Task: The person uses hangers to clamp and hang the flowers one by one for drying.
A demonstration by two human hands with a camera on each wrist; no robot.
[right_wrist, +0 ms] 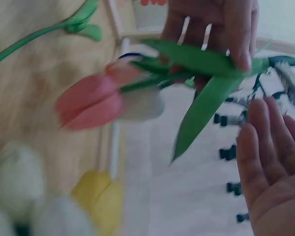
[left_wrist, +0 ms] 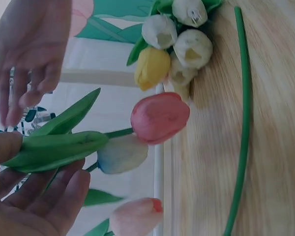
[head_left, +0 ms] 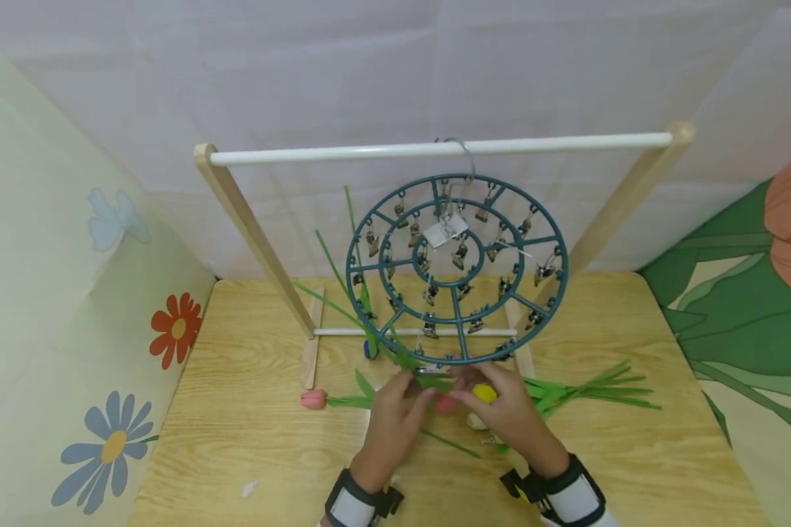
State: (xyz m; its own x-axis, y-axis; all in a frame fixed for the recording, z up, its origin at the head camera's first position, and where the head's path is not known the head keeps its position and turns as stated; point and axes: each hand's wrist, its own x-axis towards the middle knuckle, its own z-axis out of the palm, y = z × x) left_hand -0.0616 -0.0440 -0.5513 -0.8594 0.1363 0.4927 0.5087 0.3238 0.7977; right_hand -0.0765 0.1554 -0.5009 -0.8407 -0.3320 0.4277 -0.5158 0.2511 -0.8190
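Note:
My left hand [head_left: 395, 417] pinches the green leaves and stem of a pink tulip [left_wrist: 160, 118] between thumb and fingers. The bloom points down toward the table, just under the front rim of a round green clip hanger [head_left: 458, 318]. Beside it my right hand [head_left: 510, 410] is raised with its fingers loosely extended and nothing in them. In the right wrist view, a metal clip [right_wrist: 287, 81] sits near the stem's far end, close to the right fingertips. A white tulip with a blue tinge [left_wrist: 123, 156] shows behind the pink one.
The hanger hooks onto the white bar [head_left: 369, 152] of a wooden rack. Another pink tulip [head_left: 313, 399] lies at left. White tulips [left_wrist: 193, 48] and a yellow tulip [left_wrist: 152, 67] are bunched at right, their green stems [head_left: 613, 391] spread across the table. A loose stem [left_wrist: 245, 108] lies in front.

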